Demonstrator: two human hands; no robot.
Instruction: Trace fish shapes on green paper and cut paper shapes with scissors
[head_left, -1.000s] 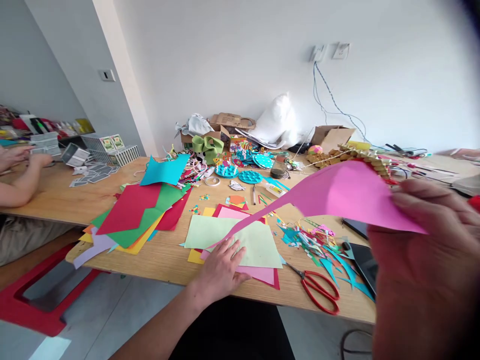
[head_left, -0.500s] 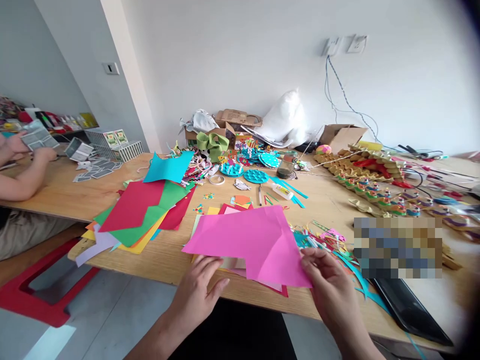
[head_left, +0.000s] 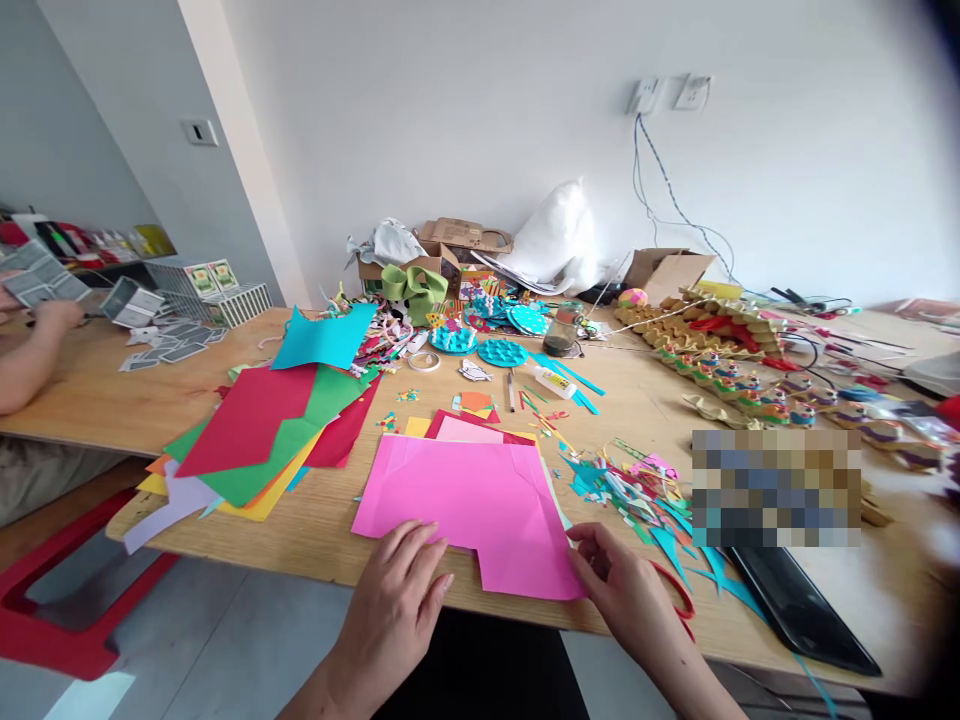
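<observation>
A sheet of pink paper point(head_left: 457, 500) with a notch cut from its near edge lies before me, over other coloured sheets. My left hand point(head_left: 397, 600) rests at its near edge, fingers stretched out and the tips on the paper, thumb apart. At the sheet's right edge, my right hand point(head_left: 615, 580) has thumb and fingers on the lower right part, pinching it. Red scissor handles point(head_left: 679, 600) show partly behind my right hand. Under the pink sheet, a light pink piece point(head_left: 469, 431) and a red sheet edge stick out at the far side.
Coloured paper sheets point(head_left: 247, 420) are piled at left. Paper scraps point(head_left: 630, 490) lie to the right, near a black tray point(head_left: 802, 610). A glue bottle point(head_left: 555, 381), a pen point(head_left: 511, 391) and blue discs point(head_left: 502, 352) are farther back. Another person's hand point(head_left: 60, 318) holds cards at far left.
The pink sheet has come down flat onto the papers, its raised far side lowered. My right hand has moved down and left with its edge, uncovering the red scissor handles.
</observation>
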